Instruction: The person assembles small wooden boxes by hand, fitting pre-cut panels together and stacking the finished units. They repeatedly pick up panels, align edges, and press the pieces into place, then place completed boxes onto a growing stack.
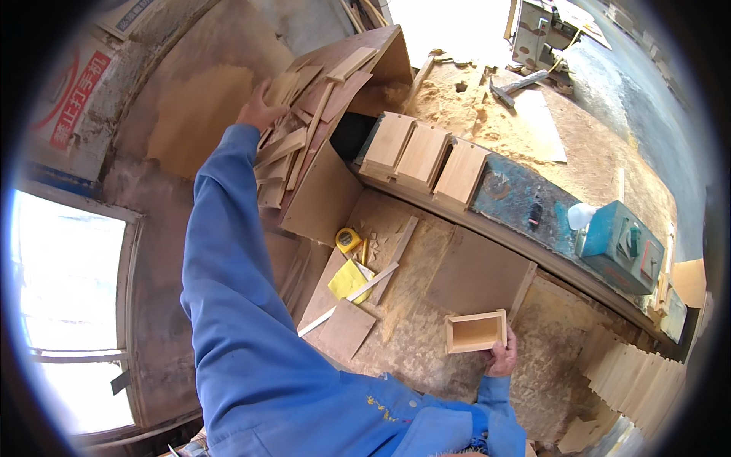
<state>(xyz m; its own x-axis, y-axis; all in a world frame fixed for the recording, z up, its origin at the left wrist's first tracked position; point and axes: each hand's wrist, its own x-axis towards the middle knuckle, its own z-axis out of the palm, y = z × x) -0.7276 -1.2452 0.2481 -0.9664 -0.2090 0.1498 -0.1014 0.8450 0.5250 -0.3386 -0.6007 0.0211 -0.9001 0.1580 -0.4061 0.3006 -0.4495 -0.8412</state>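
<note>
My left hand [261, 109] is stretched out to the far left, over a heap of loose wood offcuts. Its thumb and fingers are around a pale wood piece [282, 88] at the heap's edge. The heap lies on a large brown wooden box [324, 194], which is open on its far right side. At lower right, my right hand [501, 358] grips a small rectangular wooden box [477, 350] by its right end. That small box is tilted with its open side up, and its inside shows bare wood.
Three pale wooden boxes [421, 156] stand on a blue metal ledge beside a teal switch box [623, 247]. A yellow tape measure [347, 240], yellow cloth [349, 280] and thin strips lie on the bench. Behind are a hammer [518, 86] and sawdust; stacked slats [636, 381] stand lower right.
</note>
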